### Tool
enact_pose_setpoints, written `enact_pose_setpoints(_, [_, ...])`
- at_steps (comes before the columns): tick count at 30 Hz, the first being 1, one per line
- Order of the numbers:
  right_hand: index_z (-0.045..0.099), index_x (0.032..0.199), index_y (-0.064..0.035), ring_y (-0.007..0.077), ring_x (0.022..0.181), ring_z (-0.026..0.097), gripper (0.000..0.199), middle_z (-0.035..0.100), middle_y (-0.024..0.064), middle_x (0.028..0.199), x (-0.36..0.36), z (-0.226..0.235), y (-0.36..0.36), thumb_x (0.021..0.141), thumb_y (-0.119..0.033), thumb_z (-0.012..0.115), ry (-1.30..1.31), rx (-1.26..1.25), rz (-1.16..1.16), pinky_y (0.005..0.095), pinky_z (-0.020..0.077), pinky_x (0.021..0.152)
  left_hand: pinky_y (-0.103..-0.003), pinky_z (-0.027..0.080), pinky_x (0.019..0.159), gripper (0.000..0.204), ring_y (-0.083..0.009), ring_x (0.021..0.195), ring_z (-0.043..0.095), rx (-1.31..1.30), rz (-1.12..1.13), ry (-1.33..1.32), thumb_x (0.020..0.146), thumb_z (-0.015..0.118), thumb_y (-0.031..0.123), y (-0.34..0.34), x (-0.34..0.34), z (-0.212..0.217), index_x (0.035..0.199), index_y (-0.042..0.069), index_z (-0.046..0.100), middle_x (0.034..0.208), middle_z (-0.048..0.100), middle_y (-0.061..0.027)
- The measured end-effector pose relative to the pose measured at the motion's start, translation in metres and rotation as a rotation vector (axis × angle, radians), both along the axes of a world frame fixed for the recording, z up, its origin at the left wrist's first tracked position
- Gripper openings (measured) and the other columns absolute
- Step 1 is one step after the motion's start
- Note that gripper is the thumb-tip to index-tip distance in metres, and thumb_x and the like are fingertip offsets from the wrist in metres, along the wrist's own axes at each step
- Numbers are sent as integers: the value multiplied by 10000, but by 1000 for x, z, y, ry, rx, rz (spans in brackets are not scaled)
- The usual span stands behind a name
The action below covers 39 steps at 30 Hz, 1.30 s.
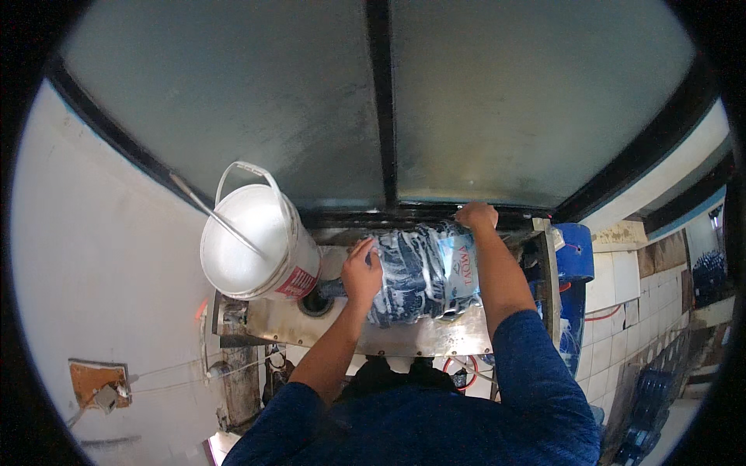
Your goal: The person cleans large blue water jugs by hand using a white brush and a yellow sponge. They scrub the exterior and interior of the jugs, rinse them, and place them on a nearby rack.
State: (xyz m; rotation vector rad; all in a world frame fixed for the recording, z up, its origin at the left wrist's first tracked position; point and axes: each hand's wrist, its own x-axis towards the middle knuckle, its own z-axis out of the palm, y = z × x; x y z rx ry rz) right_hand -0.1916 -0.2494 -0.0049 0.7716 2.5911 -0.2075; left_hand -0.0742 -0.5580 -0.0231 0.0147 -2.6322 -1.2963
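A large blue water jug (412, 272), streaked with white suds, lies on its side on a metal bench (435, 339). Its neck points left toward a dark round hole in the bench top, and a pale label (460, 268) wraps its right end. My left hand (363, 273) grips the jug's shoulder beside the neck, fingers curled over it. At the far side of the base, my right hand (477, 216) is closed like a fist; whatever it may hold is hidden.
Left of the jug stands a white bucket (307, 260) with its handle raised and a long stick (225, 224) leaning in it. Frosted panels (497, 101) rise behind the bench. A blue drum (573, 252) stands at right, with more blue jugs (649, 396) farther off.
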Motion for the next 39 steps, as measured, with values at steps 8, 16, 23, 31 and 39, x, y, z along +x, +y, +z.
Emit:
enact_pose_setpoints(8, [701,1292,-85,286,1267,650,675,675,136,1366,7,17,-16,820,-562,773,13,8,82,404,538,1014,-561,285,1204,612,-456,1484,354,-152,91,237,933,666,208,19,88,-20,1463,-32,478,1571,426,-254])
enact_pose_setpoints(16, [636,1302,-19,423,1089,676,665,678,271,1199,110,6,-17,891,-537,700,725,12,-118,521,533,910,-609,242,1214,683,-526,1487,306,-88,49,477,969,644,216,6,87,-127,1530,-49,358,1595,366,-293])
enact_pose_setpoints(23, [231,1595,52,532,1315,462,950,382,369,1535,250,-94,-24,869,-277,747,1191,-25,178,567,393,1103,-433,367,1188,424,-364,1417,479,-117,-166,107,987,583,173,-8,-31,1,1385,27,587,1477,567,-163])
enact_pose_setpoints(31, [515,1461,23,385,1437,432,656,507,212,1529,121,-5,-18,1061,-489,423,634,149,315,496,327,1198,-442,444,1128,330,-359,1337,564,-221,-202,145,975,561,159,-4,-55,-10,1247,35,701,1366,661,-134])
enact_pose_setpoints(39, [460,1524,-10,333,1552,262,665,397,167,1624,145,-11,-48,1076,-491,369,668,-5,494,476,163,1278,-451,497,1071,314,-376,1269,610,-214,-155,72,959,549,143,8,-82,-17,1190,30,728,1326,682,-142])
